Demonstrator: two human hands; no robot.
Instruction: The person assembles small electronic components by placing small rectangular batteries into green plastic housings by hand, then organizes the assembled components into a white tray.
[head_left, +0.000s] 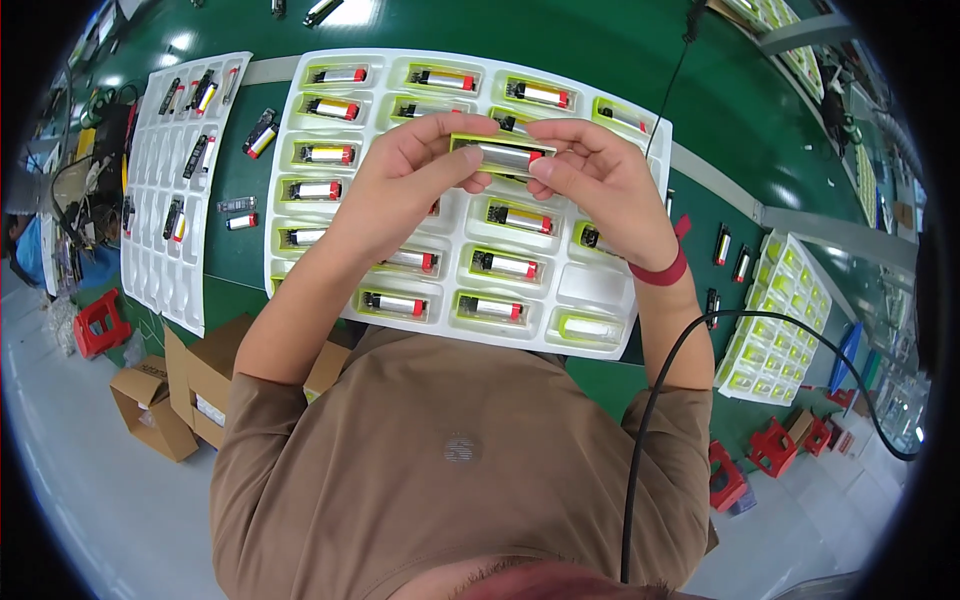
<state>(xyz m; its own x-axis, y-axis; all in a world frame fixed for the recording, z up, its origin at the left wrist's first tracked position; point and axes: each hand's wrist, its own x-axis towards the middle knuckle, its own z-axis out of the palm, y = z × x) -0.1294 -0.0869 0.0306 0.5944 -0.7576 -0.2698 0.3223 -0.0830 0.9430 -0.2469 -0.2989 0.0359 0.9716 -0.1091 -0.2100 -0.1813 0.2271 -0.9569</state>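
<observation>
Both my hands hold one small silver cell with a red end, seated in a yellow-green sleeve (503,154), above a white moulded tray (590,285). My left hand (408,180) grips its left end, and my right hand (600,172) pinches its right end. The tray's pockets hold several similar cells in yellow-green sleeves, such as one (395,303) near its front edge. A red band circles my right wrist (660,272).
A second white tray (160,260) with a few cells lies to the left on the green table (235,255). A third tray with yellow-green sleeves (775,320) sits at the right. Loose cells (260,135) lie between trays. Cardboard boxes (190,385) and red stools (98,322) stand on the floor.
</observation>
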